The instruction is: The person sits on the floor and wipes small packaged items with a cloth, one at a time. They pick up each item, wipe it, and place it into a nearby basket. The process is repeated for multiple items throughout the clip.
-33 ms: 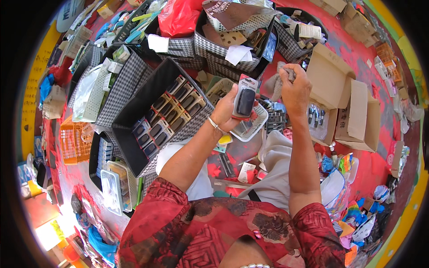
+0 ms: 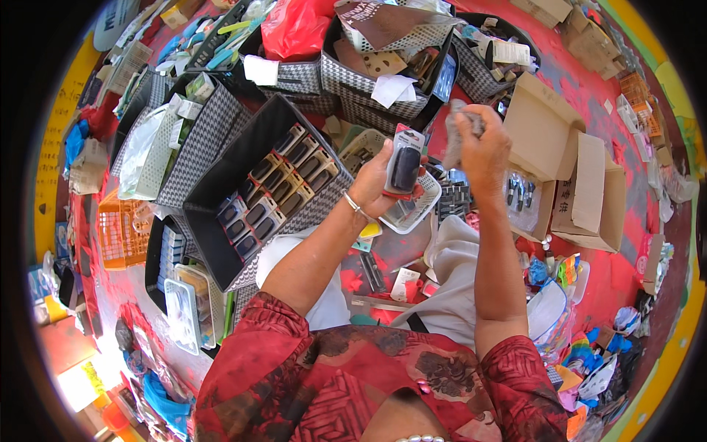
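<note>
My left hand (image 2: 374,186) is raised and grips a blister pack (image 2: 406,163) with a black oblong item on a red-edged card. Just to its right, my right hand (image 2: 482,147) clutches a crumpled grey cloth (image 2: 456,136) close to the pack. Under both hands sits a small white mesh basket (image 2: 427,202) holding more packs. To the left stands a black fabric bin (image 2: 221,173) filled with rows of similar dark packaged items (image 2: 276,184).
Checked fabric bins (image 2: 368,85) full of goods stand at the back, with a red plastic bag (image 2: 294,29) on top. Open cardboard boxes (image 2: 585,188) lie to the right. An orange basket (image 2: 121,228) stands at the left, and small packages are strewn over the red floor (image 2: 611,287).
</note>
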### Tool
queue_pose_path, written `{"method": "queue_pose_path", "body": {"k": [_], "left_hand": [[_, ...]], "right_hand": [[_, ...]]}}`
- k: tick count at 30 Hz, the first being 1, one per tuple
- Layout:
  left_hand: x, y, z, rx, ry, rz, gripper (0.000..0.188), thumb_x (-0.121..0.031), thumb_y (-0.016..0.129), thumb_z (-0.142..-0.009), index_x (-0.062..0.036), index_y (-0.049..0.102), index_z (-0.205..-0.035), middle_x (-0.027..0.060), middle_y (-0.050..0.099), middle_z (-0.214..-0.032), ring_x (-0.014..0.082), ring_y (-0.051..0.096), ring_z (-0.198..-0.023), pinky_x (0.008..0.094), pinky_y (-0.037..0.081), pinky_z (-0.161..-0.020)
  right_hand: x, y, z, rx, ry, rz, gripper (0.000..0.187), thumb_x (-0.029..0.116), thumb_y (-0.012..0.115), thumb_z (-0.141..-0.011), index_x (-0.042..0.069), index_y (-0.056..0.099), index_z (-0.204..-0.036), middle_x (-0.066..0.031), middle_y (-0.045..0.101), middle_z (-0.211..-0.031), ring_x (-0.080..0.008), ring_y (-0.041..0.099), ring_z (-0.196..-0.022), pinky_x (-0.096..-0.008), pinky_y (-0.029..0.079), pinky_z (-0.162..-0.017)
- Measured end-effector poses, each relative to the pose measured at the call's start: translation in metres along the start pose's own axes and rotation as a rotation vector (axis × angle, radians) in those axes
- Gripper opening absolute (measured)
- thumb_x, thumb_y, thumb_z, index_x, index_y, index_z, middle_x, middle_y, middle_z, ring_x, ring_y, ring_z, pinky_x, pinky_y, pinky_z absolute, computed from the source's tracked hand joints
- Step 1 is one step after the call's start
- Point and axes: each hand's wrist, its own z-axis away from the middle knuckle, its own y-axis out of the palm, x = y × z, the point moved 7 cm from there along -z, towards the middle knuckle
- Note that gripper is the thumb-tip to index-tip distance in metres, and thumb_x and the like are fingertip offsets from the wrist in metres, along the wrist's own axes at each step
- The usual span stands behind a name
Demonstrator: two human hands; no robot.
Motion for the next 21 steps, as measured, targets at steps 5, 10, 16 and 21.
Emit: {"method": "queue_pose_path", "body": {"k": [5,10,16,21], "left_hand": [[-0.005,-0.02,-0.006,-0.109,0.102,0.105,0.05,-0.048,0.035,-0.093,-0.0045,0.054,-0.111,0.0116,0.061,-0.104,0.0239,0.059,-0.094,0.0417,0.049,-0.081],[-0.002,-0.033,-0.002,-0.2,0.079,0.121,0.052,-0.047,0.032,-0.094,-0.0009,0.048,-0.114,0.0156,0.058,-0.108,0.027,0.058,-0.097,0.0411,0.047,-0.086],[-0.011,-0.018,-0.001,-0.068,0.12,0.124,0.049,-0.046,0.03,-0.095,-0.0053,0.048,-0.115,0.0135,0.059,-0.105,0.0259,0.059,-0.092,0.0465,0.048,-0.081],[-0.004,-0.029,-0.007,-0.159,0.11,0.242,0.049,-0.046,0.033,-0.094,-0.0073,0.048,-0.121,0.0134,0.056,-0.116,0.0284,0.056,-0.103,0.0455,0.044,-0.091]], "right_hand": [[0.047,0.06,0.051,0.326,-0.251,-0.139,0.012,0.012,0.058,-0.077,0.008,0.057,-0.089,-0.0121,0.056,-0.085,-0.0339,0.057,-0.077,-0.0411,0.046,-0.069],[0.036,0.07,0.073,0.774,-0.198,-0.014,0.01,0.012,0.06,-0.076,0.008,0.059,-0.085,-0.0118,0.06,-0.084,-0.0331,0.059,-0.074,-0.0398,0.047,-0.067],[-0.022,0.015,0.026,0.418,0.546,-0.513,0.013,0.008,0.063,-0.077,0.006,0.062,-0.09,-0.0003,0.06,-0.077,-0.0098,0.055,-0.07,-0.025,0.045,-0.063],[0.033,0.025,0.024,0.17,-0.127,-0.204,0.013,0.012,0.061,-0.08,0.004,0.06,-0.09,-0.0086,0.061,-0.086,-0.0194,0.059,-0.075,-0.0299,0.047,-0.069]]}}
